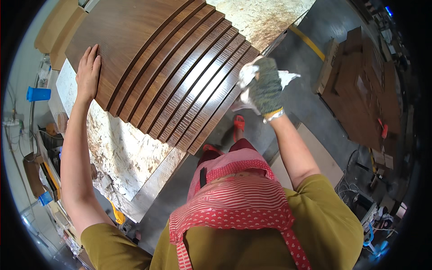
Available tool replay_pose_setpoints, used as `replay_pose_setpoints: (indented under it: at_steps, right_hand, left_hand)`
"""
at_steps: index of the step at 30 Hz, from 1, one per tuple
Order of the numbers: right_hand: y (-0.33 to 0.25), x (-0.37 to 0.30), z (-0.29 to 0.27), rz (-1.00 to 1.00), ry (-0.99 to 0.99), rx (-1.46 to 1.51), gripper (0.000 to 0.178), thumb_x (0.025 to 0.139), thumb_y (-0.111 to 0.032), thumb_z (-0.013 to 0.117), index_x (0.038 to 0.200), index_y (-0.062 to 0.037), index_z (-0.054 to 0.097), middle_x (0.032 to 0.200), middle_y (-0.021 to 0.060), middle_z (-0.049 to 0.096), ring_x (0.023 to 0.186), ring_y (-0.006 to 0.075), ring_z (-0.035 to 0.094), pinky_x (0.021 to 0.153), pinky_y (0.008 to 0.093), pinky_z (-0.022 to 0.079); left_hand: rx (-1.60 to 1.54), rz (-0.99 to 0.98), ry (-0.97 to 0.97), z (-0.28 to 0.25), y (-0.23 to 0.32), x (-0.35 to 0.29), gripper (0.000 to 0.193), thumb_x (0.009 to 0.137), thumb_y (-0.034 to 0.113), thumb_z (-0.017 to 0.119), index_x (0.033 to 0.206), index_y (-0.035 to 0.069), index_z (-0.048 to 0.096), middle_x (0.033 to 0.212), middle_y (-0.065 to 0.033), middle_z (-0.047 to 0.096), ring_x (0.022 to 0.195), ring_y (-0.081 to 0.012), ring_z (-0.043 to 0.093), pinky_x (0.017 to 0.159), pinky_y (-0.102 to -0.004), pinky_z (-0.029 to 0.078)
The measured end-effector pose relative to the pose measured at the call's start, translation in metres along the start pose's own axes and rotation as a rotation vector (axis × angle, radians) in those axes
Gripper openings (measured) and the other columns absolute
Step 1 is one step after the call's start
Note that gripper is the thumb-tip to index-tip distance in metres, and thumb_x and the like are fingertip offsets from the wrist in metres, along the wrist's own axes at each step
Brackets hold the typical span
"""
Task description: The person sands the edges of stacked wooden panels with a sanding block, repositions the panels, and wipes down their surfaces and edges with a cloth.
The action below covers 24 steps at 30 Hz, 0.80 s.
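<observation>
A stack of dark brown, glossy wood-grain boards [180,83] lies fanned out on the worktable, each board stepped back from the one beneath. My bare left hand [88,72] rests flat on the left edge of the top board, its fingers stretched out. At the right end of the lowest boards is my right hand [266,87], in a dark green knitted glove with a yellow and white cuff. It is closed on a crumpled white cloth [248,74], whose ends stick out on both sides. The cloth is at the boards' edge; whether it presses on them I cannot tell.
The worktable [121,155] has a white, brown-stained top. Brown cartons [360,85] stand on the grey floor at right, past a yellow floor line [308,42]. A blue cup [38,94] and an open cardboard box [60,31] are at left. A flat board [310,153] lies beside me.
</observation>
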State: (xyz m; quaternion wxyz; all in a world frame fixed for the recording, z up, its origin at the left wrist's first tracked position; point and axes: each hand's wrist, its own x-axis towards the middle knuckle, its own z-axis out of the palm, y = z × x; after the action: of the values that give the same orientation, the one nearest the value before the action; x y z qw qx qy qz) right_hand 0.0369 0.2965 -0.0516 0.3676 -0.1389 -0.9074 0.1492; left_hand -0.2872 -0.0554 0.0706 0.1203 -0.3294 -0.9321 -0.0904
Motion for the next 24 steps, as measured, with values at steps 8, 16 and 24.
replay_pose_setpoints:
  at_steps: [8, 16, 24]
  right_hand:
    - [0.010, 0.067, -0.027, 0.154, -0.217, 0.132, 0.030, 0.078, -0.016, 0.058, 0.103, -0.0009, 0.055, 0.102, 0.0222, 0.057, 0.100, 0.0372, 0.053, 0.087, 0.0412, 0.042]
    - [0.068, 0.077, -0.015, 0.057, -0.170, -0.051, 0.018, 0.081, -0.019, 0.054, 0.089, -0.0034, 0.058, 0.090, 0.0195, 0.058, 0.088, 0.0349, 0.058, 0.076, 0.0439, 0.045]
    - [-0.001, 0.048, -0.001, -0.002, -0.202, -0.114, 0.023, 0.085, -0.011, 0.051, 0.106, -0.0031, 0.056, 0.100, 0.0204, 0.058, 0.093, 0.0350, 0.057, 0.081, 0.0410, 0.046]
  left_hand:
    - [0.023, -0.006, -0.010, 0.003, -0.008, -0.004, 0.048, 0.096, 0.039, 0.032, 0.138, 0.018, 0.038, 0.143, -0.0098, 0.035, 0.132, -0.0280, 0.032, 0.107, -0.0400, 0.026]
    - [0.053, 0.031, 0.046, 0.011, -0.014, 0.000, 0.048, 0.095, 0.040, 0.034, 0.138, 0.019, 0.039, 0.142, -0.0107, 0.036, 0.131, -0.0271, 0.034, 0.106, -0.0409, 0.028]
    - [0.059, 0.058, 0.104, 0.008, -0.005, -0.004, 0.046, 0.093, 0.038, 0.037, 0.129, 0.010, 0.047, 0.136, -0.0158, 0.042, 0.126, -0.0313, 0.037, 0.104, -0.0416, 0.030]
